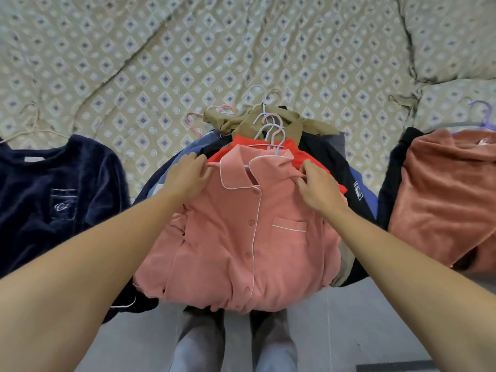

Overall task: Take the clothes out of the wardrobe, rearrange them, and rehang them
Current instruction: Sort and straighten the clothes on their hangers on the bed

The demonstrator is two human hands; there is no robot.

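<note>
A pink button-up shirt [241,237] with white piping lies on top of a pile of hangered clothes at the bed's edge, its hanger [271,146] showing at the collar. My left hand [188,175] grips the shirt's left shoulder. My right hand [319,186] pinches its right shoulder by the collar. Under it lie a red garment [292,146], a khaki one [249,124] and dark ones, with several hanger hooks sticking out at the top.
A navy velvet top [53,189] on a hanger lies on the left of the patterned bedspread [161,57]. A rust-brown fleece garment [445,189] on a purple hanger lies at the right. Grey floor and my legs [233,345] are below.
</note>
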